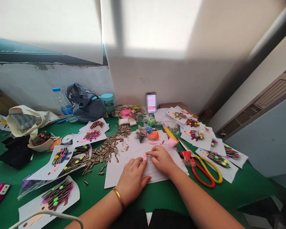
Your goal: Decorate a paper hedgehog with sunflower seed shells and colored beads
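A small flat pink clay piece (144, 157) lies on the stacked white paper (118, 149) in front of me. My left hand (133, 175) rests low on the sheet, fingers laid out, their tips touching the piece's left side. From the right, my right hand (160, 159) reaches in with its index finger stretched toward the pink piece; its other fingers are bent and partly hidden. Faint pencil lines show by the fingertips. Beyond the hands are an orange clay packet (153, 135), a dark clay packet (141, 134) and a lump of pink clay (172, 142).
Sunflower seeds (105, 149) spread left of the paper. Scissors (205, 171) with red and yellow handles lie right, near a yellow cutter (169, 133). Seed-covered hedgehog pictures (196, 135) lie on both sides. A phone (151, 103) stands at the back.
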A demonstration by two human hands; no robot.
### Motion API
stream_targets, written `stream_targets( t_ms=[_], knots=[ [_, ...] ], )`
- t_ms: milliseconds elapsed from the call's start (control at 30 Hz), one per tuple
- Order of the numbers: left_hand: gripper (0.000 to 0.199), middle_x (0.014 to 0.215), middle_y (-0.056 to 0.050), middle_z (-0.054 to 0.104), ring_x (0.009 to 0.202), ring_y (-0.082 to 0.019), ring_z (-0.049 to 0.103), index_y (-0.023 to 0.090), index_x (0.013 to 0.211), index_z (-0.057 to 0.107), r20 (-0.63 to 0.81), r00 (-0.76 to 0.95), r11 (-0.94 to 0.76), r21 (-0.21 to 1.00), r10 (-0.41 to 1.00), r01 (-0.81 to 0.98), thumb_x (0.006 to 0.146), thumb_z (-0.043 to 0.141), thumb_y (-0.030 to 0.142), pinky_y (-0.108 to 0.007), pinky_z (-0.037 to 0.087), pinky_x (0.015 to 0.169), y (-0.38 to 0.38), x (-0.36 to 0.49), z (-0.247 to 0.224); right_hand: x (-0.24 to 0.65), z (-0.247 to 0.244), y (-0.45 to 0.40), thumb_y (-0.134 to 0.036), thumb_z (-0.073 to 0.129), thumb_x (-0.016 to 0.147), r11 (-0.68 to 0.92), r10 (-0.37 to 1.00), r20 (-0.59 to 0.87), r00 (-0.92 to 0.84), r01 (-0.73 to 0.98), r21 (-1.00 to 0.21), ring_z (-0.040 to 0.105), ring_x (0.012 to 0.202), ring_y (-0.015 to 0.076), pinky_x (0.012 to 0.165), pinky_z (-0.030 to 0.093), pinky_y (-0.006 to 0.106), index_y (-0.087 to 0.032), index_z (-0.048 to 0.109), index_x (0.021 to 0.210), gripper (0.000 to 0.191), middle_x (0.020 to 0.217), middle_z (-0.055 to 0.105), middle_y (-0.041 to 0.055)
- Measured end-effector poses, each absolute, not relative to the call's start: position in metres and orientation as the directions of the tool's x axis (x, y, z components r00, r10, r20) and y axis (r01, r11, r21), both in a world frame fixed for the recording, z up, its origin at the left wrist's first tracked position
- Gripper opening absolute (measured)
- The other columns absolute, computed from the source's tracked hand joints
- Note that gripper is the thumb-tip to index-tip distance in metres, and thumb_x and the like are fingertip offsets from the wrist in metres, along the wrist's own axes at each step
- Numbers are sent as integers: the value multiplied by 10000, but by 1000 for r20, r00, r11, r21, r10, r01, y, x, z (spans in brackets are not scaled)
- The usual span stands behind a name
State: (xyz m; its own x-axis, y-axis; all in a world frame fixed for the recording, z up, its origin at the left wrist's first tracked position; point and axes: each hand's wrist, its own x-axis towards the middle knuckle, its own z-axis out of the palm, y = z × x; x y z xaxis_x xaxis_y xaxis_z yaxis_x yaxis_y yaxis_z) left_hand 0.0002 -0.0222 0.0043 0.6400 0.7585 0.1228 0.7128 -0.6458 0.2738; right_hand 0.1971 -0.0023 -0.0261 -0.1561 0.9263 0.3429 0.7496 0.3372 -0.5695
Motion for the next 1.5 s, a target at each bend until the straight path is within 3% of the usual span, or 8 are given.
stream_targets(
  t_ms=[300,567,933,1200,1367,1500],
  knots=[
    [551,1322,-103,516,1142,-290,486,211,1313,495,110,639,-645,240,761,726,811,653,375,-467,442,963,-23,1,2,192,-26,-5,-59,559,774,336,929,316,-194,801,-495,510,916,204,846,446,358,-296,745,1032,397,911,606,49],
    [567,1315,-93,514,1131,-284,490,226,1331,472,116,640,-646,245,760,723,813,647,376,-450,443,953,-21,1,1,196,-27,-3,-20,521,763,321,935,318,-159,761,-564,530,924,194,863,455,346,-257,733,1066,439,925,618,47],
    [565,1314,-92,514,1137,-274,490,237,1333,463,135,639,-650,258,757,715,814,647,363,-452,446,959,-22,1,1,195,-25,-4,-33,528,767,316,938,309,-159,761,-566,524,926,195,862,448,345,-265,732,1065,429,926,613,45],
    [516,1288,-92,522,1150,-281,485,246,1300,491,137,640,-650,272,756,710,821,637,370,-461,448,954,-23,0,0,186,-19,-9,-74,577,786,310,942,268,-204,836,-453,504,933,203,840,414,360,-330,726,1041,390,939,582,39],
    [499,1299,-85,502,1120,-275,490,270,1286,498,135,653,-662,264,746,702,816,646,348,-461,450,943,-23,-1,2,195,-25,-4,-22,522,760,326,931,323,-169,782,-531,518,923,200,848,448,353,-265,727,1061,437,932,596,51],
    [474,1296,-85,500,1107,-272,491,277,1264,521,125,666,-673,246,736,698,813,654,334,-456,452,936,-24,-1,4,200,-22,-5,-6,499,748,323,939,286,-190,770,-549,535,934,196,862,456,349,-261,738,1034,451,937,618,47]
  ],
)
